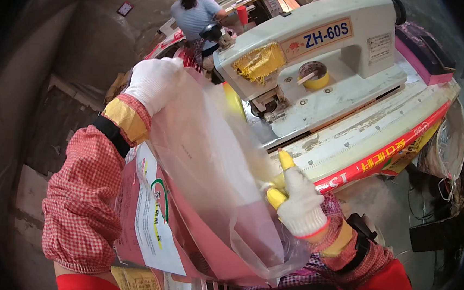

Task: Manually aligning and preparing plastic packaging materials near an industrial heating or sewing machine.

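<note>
My left hand (156, 82), in a white glove, is closed on the upper edge of a clear plastic bag (210, 143). The plastic hangs down from it, partly blurred. Around its lower part is a pink and white printed sack (150, 215), tilted in front of me. My right hand (299, 202) wears a white glove with yellow fingertips. Its index finger and thumb are stretched apart beside the plastic's right edge. Whether a fingertip touches the plastic I cannot tell.
A grey sewing machine (331, 60) stands at the far right on a worn table (347, 137) edged with red and yellow strip. A yellow tape roll (317, 82) rests on its base. A dark and pink box (424, 56) lies behind. A co-worker (194, 14) sits farther back.
</note>
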Available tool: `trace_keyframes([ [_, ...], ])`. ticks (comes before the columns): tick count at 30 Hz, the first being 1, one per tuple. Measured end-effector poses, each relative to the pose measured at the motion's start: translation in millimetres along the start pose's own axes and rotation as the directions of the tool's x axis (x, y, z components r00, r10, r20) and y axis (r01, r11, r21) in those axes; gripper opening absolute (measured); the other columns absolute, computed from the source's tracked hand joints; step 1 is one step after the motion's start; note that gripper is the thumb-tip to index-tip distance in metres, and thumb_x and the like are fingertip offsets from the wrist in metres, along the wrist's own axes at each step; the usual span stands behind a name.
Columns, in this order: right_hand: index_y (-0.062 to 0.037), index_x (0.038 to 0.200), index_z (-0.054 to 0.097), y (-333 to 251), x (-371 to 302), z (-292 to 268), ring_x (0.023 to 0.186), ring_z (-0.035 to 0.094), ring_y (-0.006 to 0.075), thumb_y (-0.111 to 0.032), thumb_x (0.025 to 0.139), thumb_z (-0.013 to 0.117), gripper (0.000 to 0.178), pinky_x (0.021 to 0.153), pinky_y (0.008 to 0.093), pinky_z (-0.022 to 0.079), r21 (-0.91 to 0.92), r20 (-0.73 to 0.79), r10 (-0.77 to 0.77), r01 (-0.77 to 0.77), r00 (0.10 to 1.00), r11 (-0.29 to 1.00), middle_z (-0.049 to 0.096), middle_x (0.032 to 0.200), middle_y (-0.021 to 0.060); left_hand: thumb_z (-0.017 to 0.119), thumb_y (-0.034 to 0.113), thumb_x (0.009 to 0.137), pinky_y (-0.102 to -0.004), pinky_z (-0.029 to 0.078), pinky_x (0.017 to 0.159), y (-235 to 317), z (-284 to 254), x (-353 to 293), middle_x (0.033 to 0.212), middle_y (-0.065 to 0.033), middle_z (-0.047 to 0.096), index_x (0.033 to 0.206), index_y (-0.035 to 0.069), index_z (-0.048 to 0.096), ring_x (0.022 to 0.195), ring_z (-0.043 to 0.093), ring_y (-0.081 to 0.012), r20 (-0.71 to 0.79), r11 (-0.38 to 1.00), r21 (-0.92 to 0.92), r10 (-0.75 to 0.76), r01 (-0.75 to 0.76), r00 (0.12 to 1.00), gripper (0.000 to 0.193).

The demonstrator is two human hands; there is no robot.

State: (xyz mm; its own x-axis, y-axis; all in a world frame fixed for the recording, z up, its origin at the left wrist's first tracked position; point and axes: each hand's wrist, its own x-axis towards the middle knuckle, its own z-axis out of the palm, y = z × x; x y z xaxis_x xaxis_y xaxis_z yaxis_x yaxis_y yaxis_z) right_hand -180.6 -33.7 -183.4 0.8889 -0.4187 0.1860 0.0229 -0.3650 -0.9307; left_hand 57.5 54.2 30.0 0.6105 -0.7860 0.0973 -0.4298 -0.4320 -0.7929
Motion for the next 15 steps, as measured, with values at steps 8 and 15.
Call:
trace_keyframes([
  [8, -0.0033, 0.122, 0.049, 2, 20, 19, 0.068, 0.062, 0.0260, -0.008, 0.079, 0.058, 0.044, 0.055, 0.0347, 0.050, 0.331, 0.613, 0.433, -0.712, 0.661, 0.619, 0.061, 0.080, 0.0157, 0.046, 0.013, 0.083, -0.0423, 0.050, 0.062, 18, 2, 9, 0.078, -0.0137, 0.063, 0.122, 0.005, 0.047, 0.071, 0.064, -0.0305, 0.030, 1.000, -0.006, -0.002, 0.003, 1.000, 0.040],
  [15, -0.0035, 0.088, 0.060, -21, 43, 23, 0.081, 0.062, 0.0329, -0.034, 0.076, 0.060, 0.033, 0.071, 0.0426, 0.048, -0.254, 0.500, 0.171, -0.044, 0.849, 0.966, 0.063, 0.088, 0.0182, 0.046, 0.011, 0.083, -0.0413, 0.047, 0.073, -13, -1, 23, 0.090, -0.0201, 0.062, 0.138, 0.008, 0.028, 0.085, 0.061, -0.0341, 0.228, 0.927, -0.168, -0.293, 0.334, 0.929, 0.058],
])
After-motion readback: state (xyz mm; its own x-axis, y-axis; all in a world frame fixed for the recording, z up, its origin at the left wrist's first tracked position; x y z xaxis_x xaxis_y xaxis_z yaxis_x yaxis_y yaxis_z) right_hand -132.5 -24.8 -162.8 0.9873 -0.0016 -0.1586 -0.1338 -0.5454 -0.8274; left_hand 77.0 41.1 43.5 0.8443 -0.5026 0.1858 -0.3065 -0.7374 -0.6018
